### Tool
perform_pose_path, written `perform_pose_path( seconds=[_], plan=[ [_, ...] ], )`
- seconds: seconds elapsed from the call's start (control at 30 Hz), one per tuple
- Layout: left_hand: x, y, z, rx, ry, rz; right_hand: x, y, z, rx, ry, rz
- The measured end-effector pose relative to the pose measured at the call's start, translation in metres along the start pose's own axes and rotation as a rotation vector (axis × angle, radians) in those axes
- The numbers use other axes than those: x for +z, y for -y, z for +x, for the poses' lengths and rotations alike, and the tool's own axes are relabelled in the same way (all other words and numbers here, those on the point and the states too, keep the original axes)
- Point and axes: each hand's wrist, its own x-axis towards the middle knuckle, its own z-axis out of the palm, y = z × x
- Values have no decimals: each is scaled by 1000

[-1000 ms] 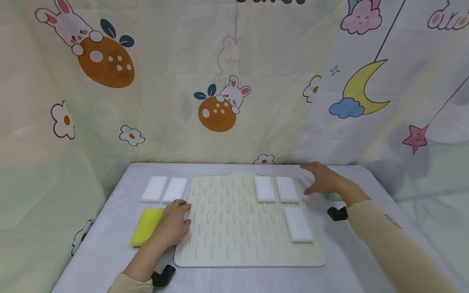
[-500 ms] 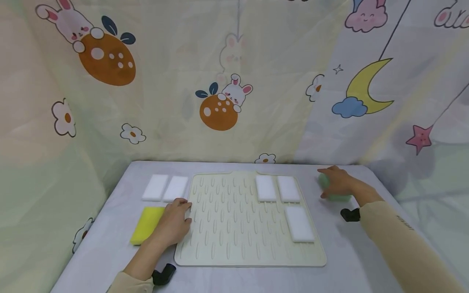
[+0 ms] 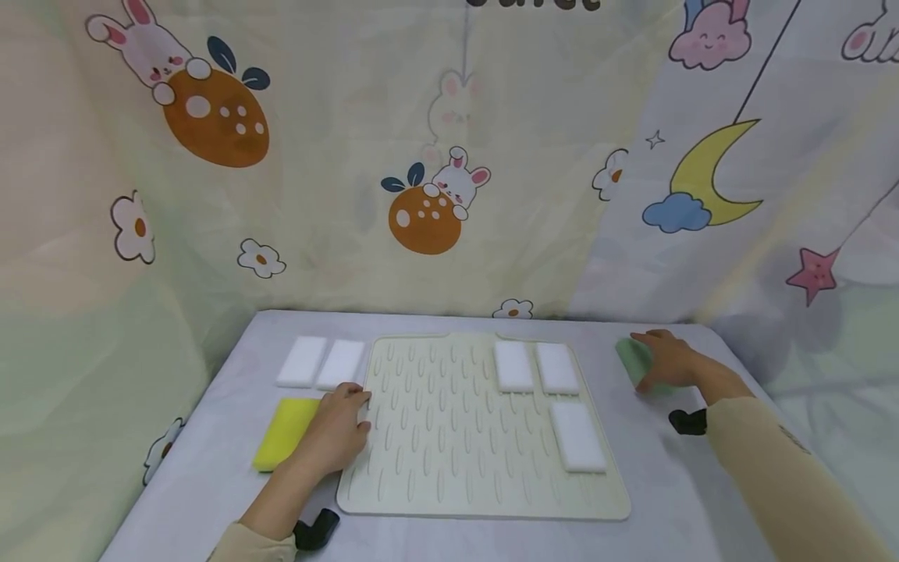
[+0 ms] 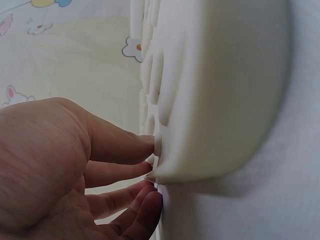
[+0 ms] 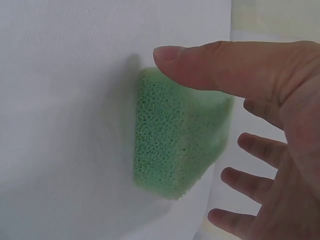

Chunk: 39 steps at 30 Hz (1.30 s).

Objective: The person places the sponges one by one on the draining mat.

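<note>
An off-white ridged mat (image 3: 456, 503) lies flat on the table. At its left edge, my left hand (image 3: 340, 427) rests with fairly straight fingers; the left wrist view has the thumb (image 4: 127, 147) on the ridged face and the other fingertips right at the edge. My right hand (image 3: 667, 359) spreads over a green sponge (image 3: 634, 361) at the table's right side. In the right wrist view the porous green sponge (image 5: 160, 135) sits between the extended thumb and the spread fingers, which are not curled round it.
Three white sponges, including one (image 3: 578, 437) lower down, lie on the mat's right part. Two more white sponges, one at the far left (image 3: 302, 361), and a yellow sponge (image 3: 286, 433) lie left of the mat. A printed curtain (image 3: 316, 195) hangs behind the white table (image 3: 492, 541).
My right hand has moved right, from beside the mat's upper right edge to over the green sponge. The left hand keeps its place at the mat's edge.
</note>
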Motion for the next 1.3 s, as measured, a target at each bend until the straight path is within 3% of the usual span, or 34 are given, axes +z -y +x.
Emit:
perform_pose_path(
  seconds=[0.67,1.3],
  plan=[
    [3,-1,-1,-4,-16,14,7,-17,5,-42,33,90],
    [1,-1,-1,9,-22,21,4,-11,8,-53,0,13]
  ],
)
